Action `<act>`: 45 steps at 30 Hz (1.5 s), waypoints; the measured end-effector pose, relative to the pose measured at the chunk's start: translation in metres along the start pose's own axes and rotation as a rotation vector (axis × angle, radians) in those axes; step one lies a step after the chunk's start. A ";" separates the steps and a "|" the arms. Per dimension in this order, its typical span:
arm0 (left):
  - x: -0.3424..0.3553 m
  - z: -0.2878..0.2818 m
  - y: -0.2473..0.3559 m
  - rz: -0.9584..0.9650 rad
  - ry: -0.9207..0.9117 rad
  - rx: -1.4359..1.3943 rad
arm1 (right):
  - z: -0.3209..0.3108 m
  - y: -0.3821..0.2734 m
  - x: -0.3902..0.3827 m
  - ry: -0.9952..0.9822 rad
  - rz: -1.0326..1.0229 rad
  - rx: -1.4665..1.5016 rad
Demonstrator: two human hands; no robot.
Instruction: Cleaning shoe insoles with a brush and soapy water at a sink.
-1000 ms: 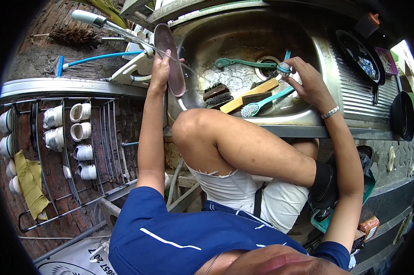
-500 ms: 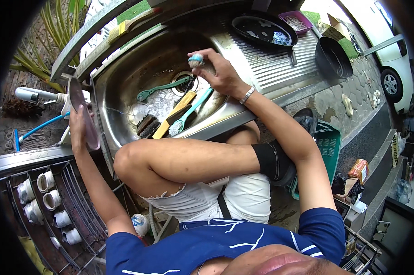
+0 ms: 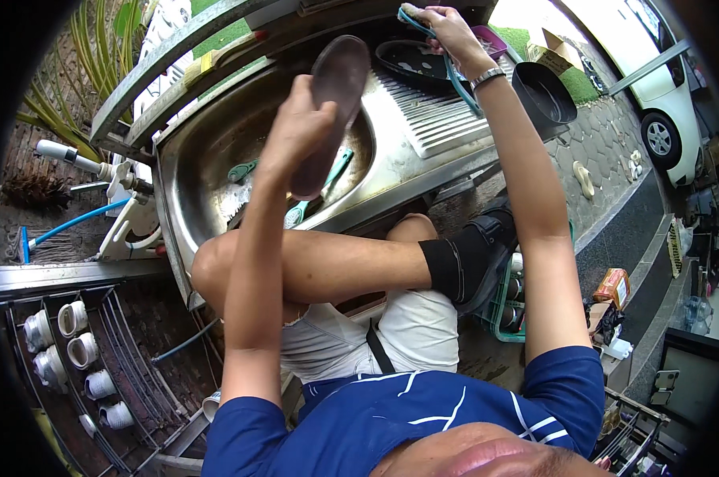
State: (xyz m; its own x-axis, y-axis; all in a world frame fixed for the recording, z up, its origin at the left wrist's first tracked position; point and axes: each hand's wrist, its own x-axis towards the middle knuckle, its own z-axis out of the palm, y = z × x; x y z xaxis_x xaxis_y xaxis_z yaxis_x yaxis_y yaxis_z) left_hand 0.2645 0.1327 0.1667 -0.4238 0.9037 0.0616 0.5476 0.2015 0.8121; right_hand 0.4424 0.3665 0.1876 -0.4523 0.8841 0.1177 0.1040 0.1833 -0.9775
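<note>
My left hand (image 3: 300, 131) is closed around a dark brown shoe insole (image 3: 340, 83), held tilted above the sink (image 3: 186, 171). At the far right, over the ribbed drainboard (image 3: 423, 123), my right hand (image 3: 452, 41) grips a blue-handled brush (image 3: 461, 86) with a beige bristly end above the fingers. In the sink lie a teal-handled brush (image 3: 297, 215), partly behind the insole, and another teal handle (image 3: 240, 170). My left forearm hides much of the basin.
A black oval pan (image 3: 399, 60), a magenta basket (image 3: 495, 38) and a black pot (image 3: 546, 89) stand on the right. White shoes (image 3: 81, 350) sit on a metal rack at lower left. A faucet (image 3: 69, 153) stands left of the sink, a green crate (image 3: 496, 306) under my foot.
My left hand has swung right with the insole, from beside the sink's left edge to above the basin. My right hand has moved up and right with the brush, over the drainboard.
</note>
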 end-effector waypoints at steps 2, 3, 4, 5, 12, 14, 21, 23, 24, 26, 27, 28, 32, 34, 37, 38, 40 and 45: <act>0.012 0.048 -0.015 0.004 -0.110 -0.060 | -0.001 0.010 0.014 -0.097 0.110 -0.428; 0.012 0.062 -0.013 -0.040 -0.184 -0.042 | -0.005 0.018 0.016 -0.168 0.124 -0.488; 0.010 0.074 -0.016 -0.015 -0.208 -0.043 | -0.006 0.027 0.019 -0.199 0.044 -0.702; 0.008 0.087 -0.015 0.014 -0.227 0.002 | -0.016 0.039 0.025 -0.216 0.005 -0.787; -0.041 0.099 -0.021 0.324 -0.137 0.423 | -0.032 0.094 0.042 -0.345 -0.071 -1.039; -0.051 0.099 -0.022 0.286 -0.460 0.422 | -0.028 0.098 0.039 -0.311 -0.069 -0.977; -0.080 0.127 -0.014 0.354 -0.320 0.552 | 0.021 0.043 -0.051 -0.162 -0.302 -0.782; -0.088 0.133 -0.012 0.355 -0.295 0.609 | 0.026 0.039 -0.095 -0.321 -0.310 -0.779; -0.088 0.129 -0.007 0.425 -0.226 0.740 | 0.027 0.040 -0.114 -0.399 -0.260 -0.795; -0.086 0.121 0.005 0.485 -0.170 0.863 | 0.027 0.043 -0.136 -0.480 -0.163 -0.890; -0.084 0.120 0.014 0.436 -0.312 0.874 | 0.026 0.051 -0.139 -0.449 -0.184 -0.939; -0.083 0.123 0.017 0.389 -0.454 0.886 | 0.026 0.058 -0.141 -0.417 -0.207 -0.987; -0.086 0.137 -0.001 0.410 -0.232 0.729 | 0.035 0.070 -0.115 -0.216 -0.313 -1.104; -0.088 0.130 -0.009 0.434 -0.280 0.706 | 0.039 0.068 -0.121 -0.319 -0.224 -1.084; -0.087 0.128 -0.012 0.461 -0.270 0.638 | 0.038 0.055 -0.128 -0.441 -0.066 -1.113; -0.085 0.127 -0.006 0.460 -0.270 0.629 | 0.034 0.055 -0.130 -0.445 -0.031 -1.141; -0.089 0.126 0.008 0.434 -0.308 0.637 | 0.023 0.072 -0.111 -0.274 -0.169 -1.120; -0.090 0.119 0.001 0.361 -0.368 0.606 | 0.026 0.053 -0.144 -0.549 -0.083 -1.090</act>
State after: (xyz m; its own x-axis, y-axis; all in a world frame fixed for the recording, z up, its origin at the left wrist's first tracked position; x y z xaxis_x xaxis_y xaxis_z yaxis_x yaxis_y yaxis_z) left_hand 0.3892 0.0966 0.0930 0.0626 0.9978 -0.0210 0.9475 -0.0528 0.3153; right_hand 0.4897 0.2373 0.1144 -0.7791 0.6019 -0.1750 0.6255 0.7279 -0.2810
